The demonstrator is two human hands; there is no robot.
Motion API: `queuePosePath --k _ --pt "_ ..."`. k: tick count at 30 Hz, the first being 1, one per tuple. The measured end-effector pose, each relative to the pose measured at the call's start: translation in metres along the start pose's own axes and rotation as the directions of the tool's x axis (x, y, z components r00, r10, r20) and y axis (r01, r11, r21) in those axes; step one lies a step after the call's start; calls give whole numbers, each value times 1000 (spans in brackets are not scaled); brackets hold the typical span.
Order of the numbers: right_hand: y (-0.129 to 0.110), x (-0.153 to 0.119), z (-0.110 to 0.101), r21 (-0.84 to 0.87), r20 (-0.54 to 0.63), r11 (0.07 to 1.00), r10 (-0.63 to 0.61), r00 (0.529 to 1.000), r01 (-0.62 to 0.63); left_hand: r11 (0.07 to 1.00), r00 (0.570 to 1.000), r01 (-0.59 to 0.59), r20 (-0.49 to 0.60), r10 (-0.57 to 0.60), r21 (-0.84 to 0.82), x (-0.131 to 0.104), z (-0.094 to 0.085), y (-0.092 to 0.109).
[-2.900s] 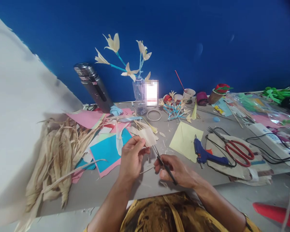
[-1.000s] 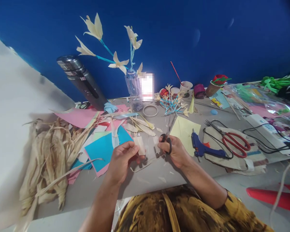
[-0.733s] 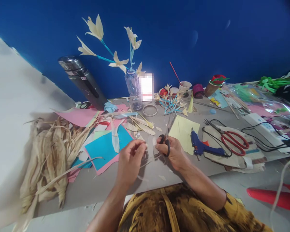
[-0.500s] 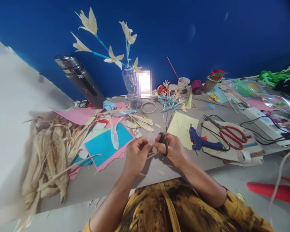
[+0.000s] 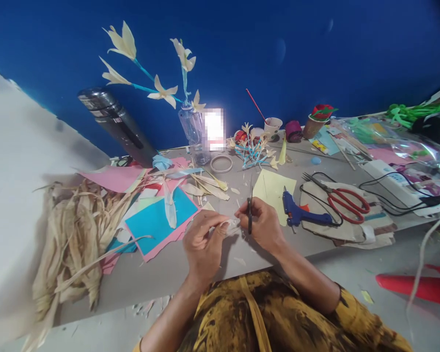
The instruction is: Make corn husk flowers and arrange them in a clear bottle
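Near the table's front edge, my left hand (image 5: 205, 237) pinches a small whitish, thin piece (image 5: 232, 226) between thumb and fingers. Just to its right, my right hand (image 5: 263, 222) is closed around small black-handled scissors (image 5: 250, 215), whose blades point away from me. The right fingertips are close to the pale piece; whether they touch it is too small to tell. Beyond the right hand lies a pale yellow sheet (image 5: 273, 188). A blue sheet (image 5: 161, 220) with a dried husk piece on it lies to the left.
A blue glue gun (image 5: 304, 212) and red-handled scissors (image 5: 348, 204) lie at the right, near a white power strip (image 5: 392, 186). Dried husks (image 5: 68, 244) pile up at the left. Behind stand a dark flask (image 5: 117, 127), a bottle (image 5: 191, 124) with husk flowers and a tape ring (image 5: 221, 164).
My left hand has turned and moved slightly left and down, with more of the whitish piece showing. The scissors in my right hand now appear more edge-on. The view has shifted slightly.
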State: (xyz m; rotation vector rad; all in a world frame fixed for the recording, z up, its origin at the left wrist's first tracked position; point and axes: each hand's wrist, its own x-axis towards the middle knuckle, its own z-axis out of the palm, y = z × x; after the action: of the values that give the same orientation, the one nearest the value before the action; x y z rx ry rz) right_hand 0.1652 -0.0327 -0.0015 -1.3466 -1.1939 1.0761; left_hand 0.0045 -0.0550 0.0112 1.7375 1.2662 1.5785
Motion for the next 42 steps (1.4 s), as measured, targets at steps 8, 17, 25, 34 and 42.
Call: queuePosePath --k 8,17,25,34,42 --pt "-2 -5 -13 403 448 810 232 864 -426 962 977 -213 54 206 169 -2 -8 -12" --pt "-8 -3 9 562 411 661 299 861 -498 977 985 -167 73 158 131 -11 -8 -21" --pt "-3 -2 5 433 366 789 289 885 -436 940 961 -269 122 248 210 -9 -12 -18" --pt "-12 -3 3 468 279 797 277 919 -382 981 982 -120 162 95 150 -8 -14 -15" --pt "-18 -3 2 262 175 941 174 969 -216 668 700 700 431 -570 -253 0 -4 -9"
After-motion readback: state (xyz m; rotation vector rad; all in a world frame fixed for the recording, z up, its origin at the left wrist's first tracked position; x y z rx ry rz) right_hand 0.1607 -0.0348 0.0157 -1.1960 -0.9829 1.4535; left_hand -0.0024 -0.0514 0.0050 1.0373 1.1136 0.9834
